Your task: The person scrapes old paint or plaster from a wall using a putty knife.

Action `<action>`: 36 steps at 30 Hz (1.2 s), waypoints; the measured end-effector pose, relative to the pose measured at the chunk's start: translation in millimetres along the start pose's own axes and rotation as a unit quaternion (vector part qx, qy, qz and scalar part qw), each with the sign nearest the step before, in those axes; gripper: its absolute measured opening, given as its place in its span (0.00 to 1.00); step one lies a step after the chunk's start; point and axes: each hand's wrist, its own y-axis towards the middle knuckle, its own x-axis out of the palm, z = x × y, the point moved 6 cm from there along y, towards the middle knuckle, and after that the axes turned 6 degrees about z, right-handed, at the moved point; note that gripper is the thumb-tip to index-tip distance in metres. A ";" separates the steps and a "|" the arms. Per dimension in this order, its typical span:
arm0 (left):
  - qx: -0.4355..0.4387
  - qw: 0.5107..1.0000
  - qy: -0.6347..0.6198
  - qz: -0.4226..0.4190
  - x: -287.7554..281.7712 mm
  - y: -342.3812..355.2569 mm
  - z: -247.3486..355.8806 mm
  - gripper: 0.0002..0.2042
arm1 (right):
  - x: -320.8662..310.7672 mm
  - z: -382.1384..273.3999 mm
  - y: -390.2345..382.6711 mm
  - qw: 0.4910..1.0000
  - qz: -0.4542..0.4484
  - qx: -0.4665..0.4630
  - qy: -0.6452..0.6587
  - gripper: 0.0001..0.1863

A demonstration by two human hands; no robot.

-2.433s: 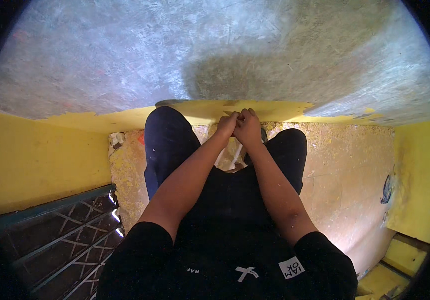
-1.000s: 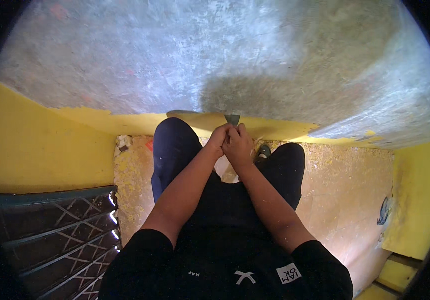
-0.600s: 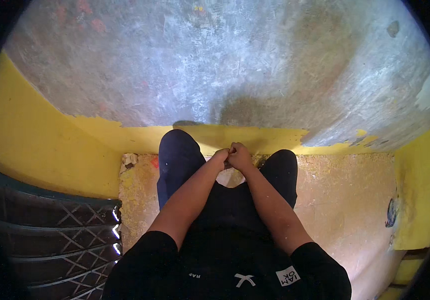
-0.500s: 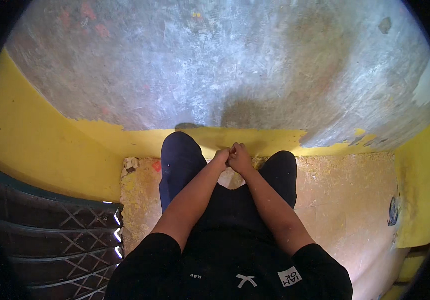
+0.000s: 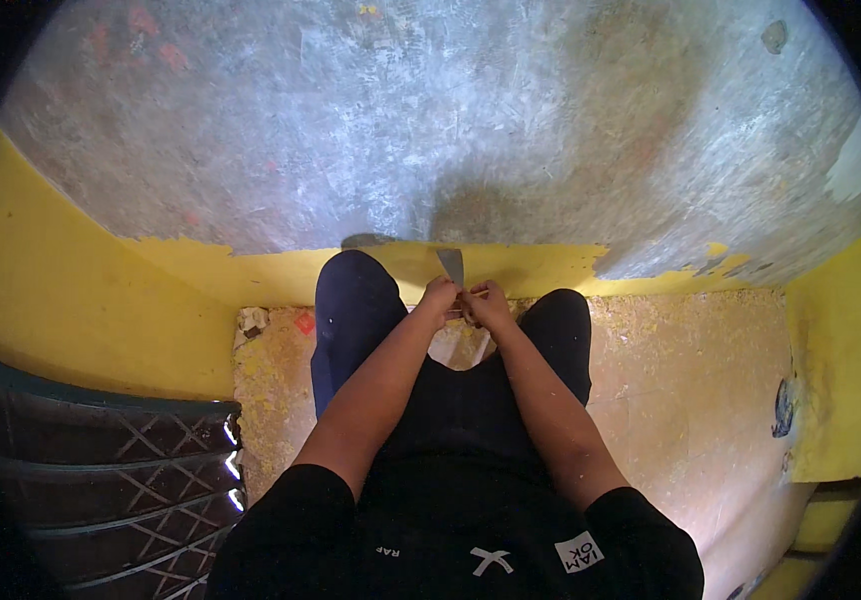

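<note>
Between my knees, my two hands are together in front of the low yellow strip of the wall. A putty knife (image 5: 451,264) points away from me, its flat grey blade standing out above my fingers. My left hand (image 5: 439,299) is closed around its handle, which is mostly hidden. Close against it, my right hand (image 5: 491,307) has its fingers bent and pinched near the base of the blade. Whatever those right fingers grip is too small and covered to make out.
Ahead rises a wall (image 5: 371,140), scraped grey with ragged yellow paint along its foot. A dark slatted metal rack (image 5: 101,470) stands at left. Paint flakes litter the floor (image 5: 671,400). A red scrap (image 5: 305,322) lies by my left knee, and a dark crumpled item (image 5: 784,408) at right.
The putty knife's blade has come into view above my hands, where it was not visible before. My hands have shifted slightly, with the right fingers spread a little further from the left hand.
</note>
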 end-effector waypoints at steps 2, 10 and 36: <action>-0.009 1.000 0.000 0.018 -5.7 6.4 2.1 0.08 | 6.5 -2.4 1.2 0.999 -0.032 0.012 -0.010 0.21; -0.006 1.000 -0.009 0.027 -3.2 26.3 7.4 0.07 | 10.5 5.6 32.7 0.985 0.037 -0.078 -0.152 0.23; 0.211 0.895 0.268 0.289 -32.1 76.2 1.1 0.24 | 75.7 58.3 44.7 0.917 -0.290 0.275 0.003 0.16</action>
